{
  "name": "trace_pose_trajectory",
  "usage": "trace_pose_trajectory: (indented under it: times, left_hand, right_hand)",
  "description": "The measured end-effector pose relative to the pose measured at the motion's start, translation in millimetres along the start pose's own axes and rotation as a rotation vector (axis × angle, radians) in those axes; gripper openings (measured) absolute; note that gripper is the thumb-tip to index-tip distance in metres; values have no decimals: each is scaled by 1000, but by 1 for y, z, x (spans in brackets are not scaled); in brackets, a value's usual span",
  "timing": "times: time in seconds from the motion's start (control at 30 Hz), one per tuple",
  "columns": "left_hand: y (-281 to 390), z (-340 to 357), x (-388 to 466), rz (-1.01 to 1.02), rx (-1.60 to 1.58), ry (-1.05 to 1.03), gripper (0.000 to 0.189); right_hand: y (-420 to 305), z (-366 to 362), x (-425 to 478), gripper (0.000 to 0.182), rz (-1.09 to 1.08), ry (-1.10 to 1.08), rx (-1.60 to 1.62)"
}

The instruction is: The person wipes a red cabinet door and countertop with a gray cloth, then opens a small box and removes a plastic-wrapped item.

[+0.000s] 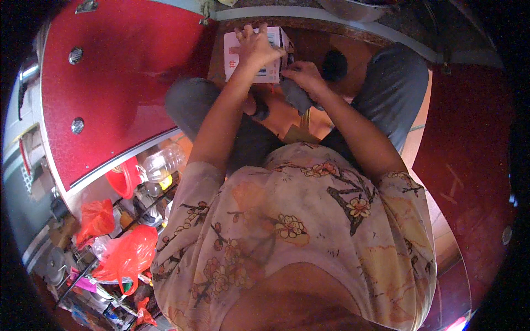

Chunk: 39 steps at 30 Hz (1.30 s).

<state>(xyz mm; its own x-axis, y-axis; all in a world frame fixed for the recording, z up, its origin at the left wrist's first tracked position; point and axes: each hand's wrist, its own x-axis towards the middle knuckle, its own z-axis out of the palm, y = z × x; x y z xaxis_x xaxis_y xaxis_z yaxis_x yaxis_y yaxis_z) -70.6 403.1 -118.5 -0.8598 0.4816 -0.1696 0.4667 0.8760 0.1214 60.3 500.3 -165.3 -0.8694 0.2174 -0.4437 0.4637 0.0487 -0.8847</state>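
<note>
A white cardboard box [272,62] with printed writing lies between my knees, in front of the cabinet opening. My left hand [257,50] spreads over its upper face, with the fingers at the far edge and the thumb at the right edge, gripping it. Close against the box's right side is my right hand [307,78], its fingers bent. A grey cloth [296,96] hangs below those fingers and appears pinched in them. The fingertips of the right hand are partly lost in shadow beside the box.
An open red cabinet door [124,70] stands on my left, another red panel [468,136] on my right. Behind the left door are a clear plastic bottle [163,163], a red plastic bag [128,254] and a rack of clutter. A dark round object [334,65] sits beyond my right hand.
</note>
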Motion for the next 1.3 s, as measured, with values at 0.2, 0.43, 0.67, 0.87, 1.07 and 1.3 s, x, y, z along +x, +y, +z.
trace_pose_trajectory:
  times: [0.2, 0.43, 0.67, 0.87, 1.07, 1.3]
  left_hand:
    - [24, -13, 0, 12, 31, -71, 77]
    - [28, -13, 3, 141, 113, 7, 69]
    - [46, -21, -7, 74, 103, 46, 66]
    - [49, -28, -2, 99, 176, -17, 72]
    - [-3, -19, 0, 249, 35, -85, 72]
    - [0, -5, 10, 360, 43, 119, 57]
  right_hand:
    - [-6, 5, 4, 54, -46, 27, -195]
    - [4, 10, 19, 72, -2, -27, -320]
    - [4, 11, 14, 52, -46, 83, -263]
    - [-11, 15, 6, 42, 42, 110, -438]
    - [-10, 15, 10, 41, -22, 151, -502]
    - [-15, 12, 6, 42, 5, 122, -492]
